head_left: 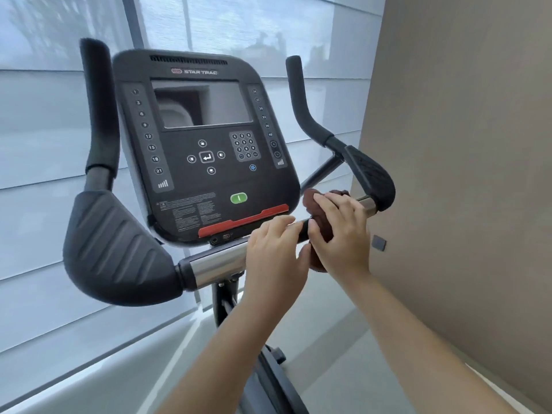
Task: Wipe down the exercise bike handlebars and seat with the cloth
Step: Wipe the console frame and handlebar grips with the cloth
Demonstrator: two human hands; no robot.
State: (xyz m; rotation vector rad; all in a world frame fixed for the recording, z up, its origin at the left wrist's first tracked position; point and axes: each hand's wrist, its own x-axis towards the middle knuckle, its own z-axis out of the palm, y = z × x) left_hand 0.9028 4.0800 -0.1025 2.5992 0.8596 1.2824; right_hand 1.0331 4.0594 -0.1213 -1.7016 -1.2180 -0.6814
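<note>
Over on the left, the black left elbow pad (119, 246) sits at eight o'clock of the console (206, 144), joined to the chrome handlebar (215, 265) running beneath it. At five o'clock the left hand (274, 252) curls its fingers over that bar, thumb underneath. Touching it, at four o'clock, the right hand (340, 231) clutches the brown cloth (313, 201), bunched round the bar, near the right elbow pad (370, 177).

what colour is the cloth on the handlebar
The cloth is dark reddish-brown, best seen in the head view, under the right hand.
</note>
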